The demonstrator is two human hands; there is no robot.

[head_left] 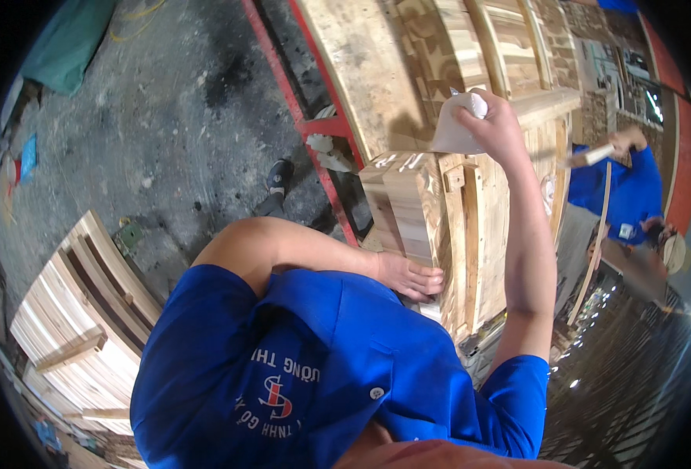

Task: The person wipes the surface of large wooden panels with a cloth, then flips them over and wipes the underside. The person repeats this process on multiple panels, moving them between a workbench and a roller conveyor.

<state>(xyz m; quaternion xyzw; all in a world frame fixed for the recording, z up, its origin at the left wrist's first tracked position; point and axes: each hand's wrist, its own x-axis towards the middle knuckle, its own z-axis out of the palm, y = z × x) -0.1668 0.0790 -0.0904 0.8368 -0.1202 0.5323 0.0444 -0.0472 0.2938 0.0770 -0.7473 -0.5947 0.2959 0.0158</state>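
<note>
My right hand is closed round a whitish, slightly see-through plastic piece, wide at the bottom. Its lower edge is at the top of a light wooden panel; whether it is a bag, a bottle or a spreader I cannot tell. Dark marks show on the panel's end, close to that edge. Below it, my left hand lies on the panel's near end, fingers stretched out toward its right edge and nothing in them. Narrow wooden battens run along the panel's right side.
A red metal frame stands left of the wood. Slatted wooden panels lean at the lower left. On the right, a co-worker in a blue shirt holds a pale wooden-looking piece. A green cover hangs at upper left.
</note>
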